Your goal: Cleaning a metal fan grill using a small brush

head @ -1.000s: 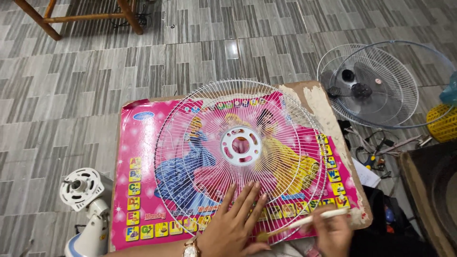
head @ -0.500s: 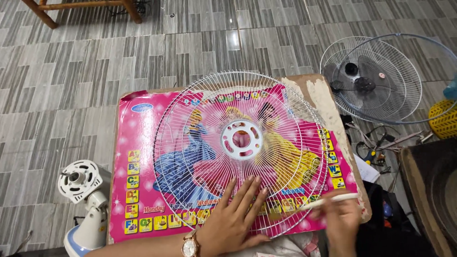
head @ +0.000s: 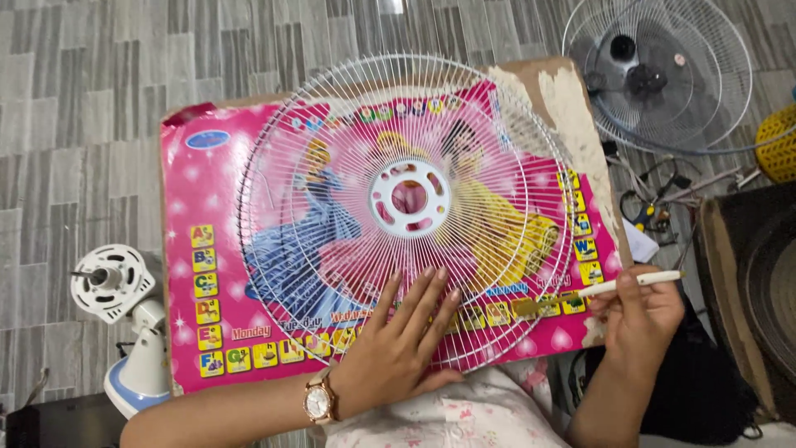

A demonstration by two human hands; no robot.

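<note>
You are painting the white fan guard, which lies flat on the pink picture board serving as your surface on the tiled floor. Your left hand presses flat, fingers spread, on the near wires of the guard and pins it down. Your right hand pinches a thin paintbrush with its yellowed tip at the guard's lower right rim. The step looks like coating the outer wires there. The next stroke calls for a light, steady drag along one wire, with the left hand holding firm so the guard does not spin.
</note>
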